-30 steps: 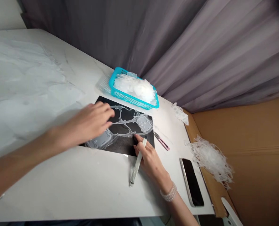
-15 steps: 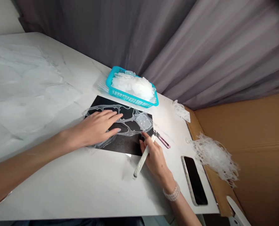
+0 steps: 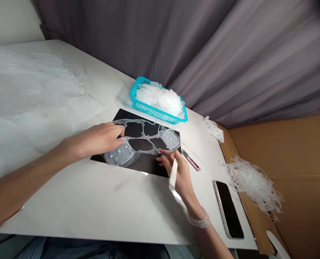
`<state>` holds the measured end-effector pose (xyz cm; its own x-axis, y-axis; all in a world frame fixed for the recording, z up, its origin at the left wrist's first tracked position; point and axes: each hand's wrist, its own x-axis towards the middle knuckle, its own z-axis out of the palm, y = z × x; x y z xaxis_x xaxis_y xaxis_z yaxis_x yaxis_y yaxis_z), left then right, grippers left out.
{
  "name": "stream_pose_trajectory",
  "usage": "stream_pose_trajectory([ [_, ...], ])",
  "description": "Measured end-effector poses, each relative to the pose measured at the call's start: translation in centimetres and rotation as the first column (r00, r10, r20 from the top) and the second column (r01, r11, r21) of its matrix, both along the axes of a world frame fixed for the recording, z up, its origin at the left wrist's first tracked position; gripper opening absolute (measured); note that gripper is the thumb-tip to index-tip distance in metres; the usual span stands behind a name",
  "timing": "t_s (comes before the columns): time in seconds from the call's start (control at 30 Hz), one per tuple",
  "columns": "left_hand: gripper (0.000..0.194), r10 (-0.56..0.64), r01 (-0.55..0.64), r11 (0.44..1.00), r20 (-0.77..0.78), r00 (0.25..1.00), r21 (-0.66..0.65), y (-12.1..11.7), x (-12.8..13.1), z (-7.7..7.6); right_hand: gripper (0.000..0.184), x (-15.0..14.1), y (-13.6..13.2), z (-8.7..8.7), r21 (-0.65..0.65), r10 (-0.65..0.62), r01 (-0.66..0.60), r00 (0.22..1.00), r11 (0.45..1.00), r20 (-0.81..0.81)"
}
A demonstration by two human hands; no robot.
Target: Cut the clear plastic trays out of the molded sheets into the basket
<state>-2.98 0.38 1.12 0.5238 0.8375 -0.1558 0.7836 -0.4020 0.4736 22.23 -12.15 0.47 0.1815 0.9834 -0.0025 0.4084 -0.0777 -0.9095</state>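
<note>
A translucent plastic sheet (image 3: 143,136) with several cut-out openings and thin connecting strips lies on a black mat (image 3: 146,163). Rounded panels with small raised spots remain in it at the lower left and the right. My left hand (image 3: 103,138) is closed at the sheet's left side, its fingers curled and the thumb close to the index finger, on the sheet's edge. My right hand (image 3: 180,171) holds a white-wrapped, pen-like tool (image 3: 173,174) over the mat's right part. Its working tip is hidden by the fingers, which are near the sheet's lower strip.
A blue basket (image 3: 160,115) full of white translucent pieces stands behind the mat. A pink cutter (image 3: 191,160) and a phone (image 3: 228,209) lie to the right. Tangled plastic scraps (image 3: 254,183) sit at the cardboard (image 3: 284,151). Clear sheets (image 3: 36,93) cover the left side.
My left hand has gone from lying spread on the sheet to closed at its left side, uncovering openings and the lower-left panel. The tool in my right hand points more upright.
</note>
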Motion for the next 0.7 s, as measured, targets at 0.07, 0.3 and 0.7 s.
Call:
stream_pose_trajectory([
  [0.07, 0.015, -0.01, 0.01, 0.999, 0.0, 1.0, -0.051, -0.2, 0.4, 0.8, 0.038, -1.5, 0.0, 0.0, -0.041, 0.031, -0.034, 0.996, 0.999, -0.085],
  [0.3, 0.02, -0.077, 0.256, 0.853, 0.375, 0.924, -0.456, 0.4, 0.9, 2.3, 0.045, -4.4, 0.9, -0.6, -0.057, 0.113, -0.114, 0.993, 0.992, -0.034],
  [0.7, 0.063, -0.395, 0.461, 0.887, 0.495, 0.774, -0.013, -0.9, 3.2, 1.3, 0.022, -2.7, -1.2, 5.1, 0.097, 0.294, -0.32, 0.931, 0.943, 0.217],
])
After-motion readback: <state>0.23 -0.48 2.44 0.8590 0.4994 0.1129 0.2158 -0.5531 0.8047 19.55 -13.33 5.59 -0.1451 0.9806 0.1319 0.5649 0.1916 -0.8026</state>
